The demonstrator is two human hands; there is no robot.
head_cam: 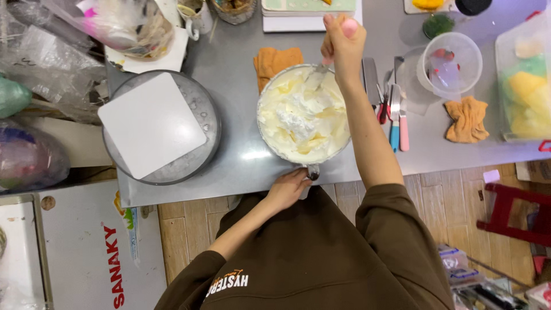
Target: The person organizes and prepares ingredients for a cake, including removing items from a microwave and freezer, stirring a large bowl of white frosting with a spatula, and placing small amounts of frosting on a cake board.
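Grey metal worktop [235, 74] above a pale wood-plank floor, crowded along its far and side edges. One metal mixing bowl [303, 113] of whipped cream near the front edge, its handle jutting past that edge. Left hand [288, 188] clenched on the handle, grip closed around it at the worktop's lip. Right hand [343, 43] raised over the bowl's far rim, grip closed on one pink-handled spatula [328, 56], blade tip down in the cream. One round turntable [162, 127] to the left, near the bowl but apart, carrying one white square board [151, 124] that overhangs its rim. Two orange cloths: one [277, 60] tucked behind the bowl, one [466, 119] crumpled farther right. Several knives and spatulas [390, 103] laid side by side just right of the forearm; exact count unclear. One clear plastic tub [451, 64] beyond them. Bare strip of worktop between turntable and bowl; another between the tools and the right-hand cloth.
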